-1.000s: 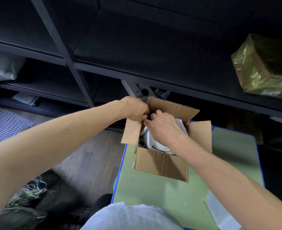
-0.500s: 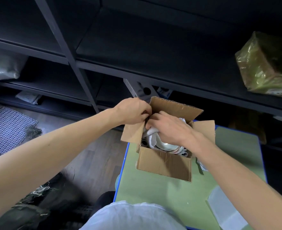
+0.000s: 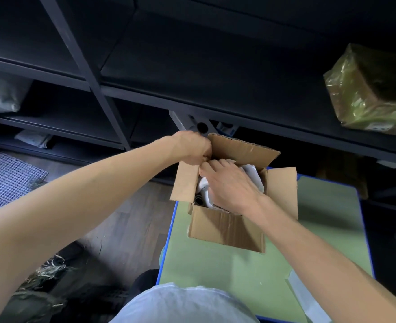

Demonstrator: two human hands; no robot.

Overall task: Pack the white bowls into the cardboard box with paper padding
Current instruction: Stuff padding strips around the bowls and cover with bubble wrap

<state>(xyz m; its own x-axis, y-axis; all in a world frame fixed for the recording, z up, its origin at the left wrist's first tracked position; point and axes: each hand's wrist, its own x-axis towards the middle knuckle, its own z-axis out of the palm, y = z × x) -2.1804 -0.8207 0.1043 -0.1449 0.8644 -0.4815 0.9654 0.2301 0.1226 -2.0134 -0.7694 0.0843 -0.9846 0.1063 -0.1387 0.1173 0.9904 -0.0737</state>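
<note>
1. The green table (image 3: 239, 271) is carrying the work, and the cardboard box (image 3: 225, 231) is standing on its 10 o'clock corner with all four flaps open.
2. The box is sitting slightly skewed. Its left flap (image 3: 185, 183) is leaning out towards 9 o'clock and its far flap is standing up at 12.
3. The right hand (image 3: 229, 185) is coming in from 4 o'clock and lying palm down over the contents. Its fingers are reaching fairly straight towards 10 o'clock and are holding nothing that shows. They seem to be pressing, but their tips are hidden at the box's corner.
4. The left hand (image 3: 192, 148) is working at that same 10 o'clock corner, just outside the rim, with its fingers curled tight. I cannot tell whether it is pinching paper or the flap's edge.
5. The paper padding (image 3: 253, 173) is showing white at 2 o'clock of the right hand, inside the box.
6. The white bowls (image 3: 205, 197) are lying in the box under the right palm. A white curve is peeking out at 8 o'clock of the hand, though it could be bowl or paper.
7. Judging from this, the next tuck is turning on the 10 o'clock corner, where both hands are meeting. The left hand is nearer to it, and the right is covering the load.
</note>
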